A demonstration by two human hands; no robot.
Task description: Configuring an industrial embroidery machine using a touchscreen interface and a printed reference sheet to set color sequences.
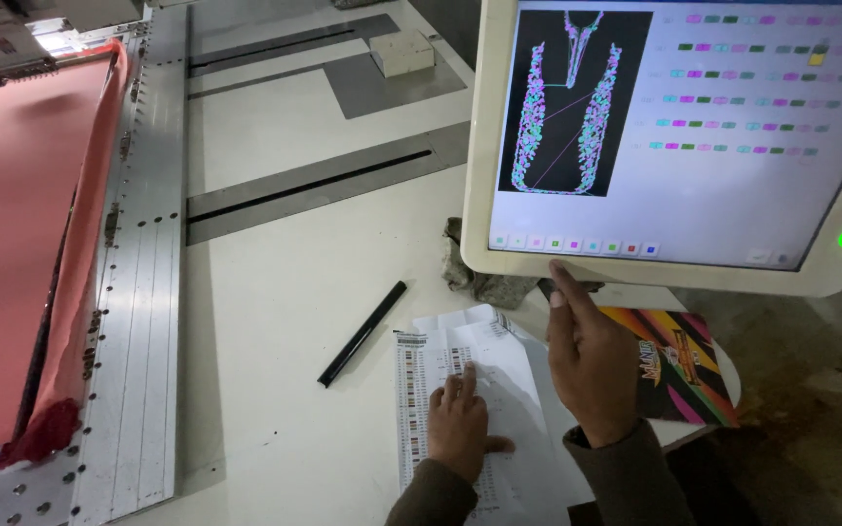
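My left hand point(462, 421) lies flat on a printed paper chart point(440, 362) with rows of small coloured marks, its forefinger pointing at a row. My right hand point(589, 356) is raised beside it, the forefinger touching the lower edge of a large white touchscreen monitor point(669, 265). The screen shows a coloured embroidery pattern on a black field and rows of small coloured squares. Neither hand holds anything.
A black pen point(363, 333) lies on the white table left of the paper. A colourful booklet point(679, 365) sits under the monitor. Red fabric point(12, 244) is stretched in a metal frame rail point(143, 292) on the left. A small white box point(401, 52) stands at the back.
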